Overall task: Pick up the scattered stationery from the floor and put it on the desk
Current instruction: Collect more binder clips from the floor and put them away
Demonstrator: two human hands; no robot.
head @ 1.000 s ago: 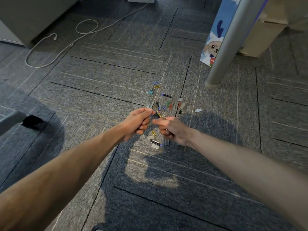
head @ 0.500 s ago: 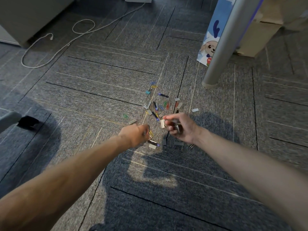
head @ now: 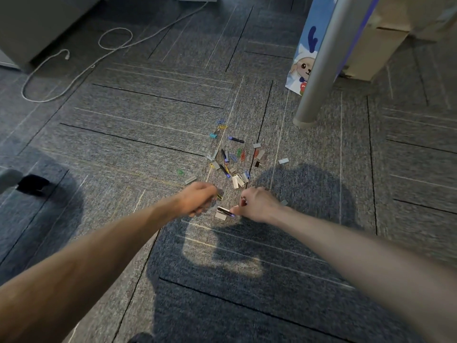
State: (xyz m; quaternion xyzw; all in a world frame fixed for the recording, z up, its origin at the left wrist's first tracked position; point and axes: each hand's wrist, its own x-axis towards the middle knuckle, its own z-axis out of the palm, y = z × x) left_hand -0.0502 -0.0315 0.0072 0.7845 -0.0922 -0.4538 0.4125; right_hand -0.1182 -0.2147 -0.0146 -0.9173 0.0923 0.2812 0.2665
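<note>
Head view looks down on grey carpet (head: 148,149) where both bare forearms reach toward a scatter of small stationery (head: 232,164): coloured paper clips, staple strips and short dark pen refills. The left hand (head: 200,200) is curled with knuckles up, and whether it grips anything I cannot tell. The right hand (head: 258,204) is closed around a small metal clip that shows at its top, thumb and fingertips dipping to the floor. Between the two hands lies a dark refill (head: 225,211), just beside a pale staple strip (head: 220,215). Its long axis runs from upper left to lower right, with its purple end almost touching the right thumb, so the right hand is nearer. Most of the scatter lies beyond both hands, toward a grey desk leg (head: 319,78); the desk top is out of sight.
</note>
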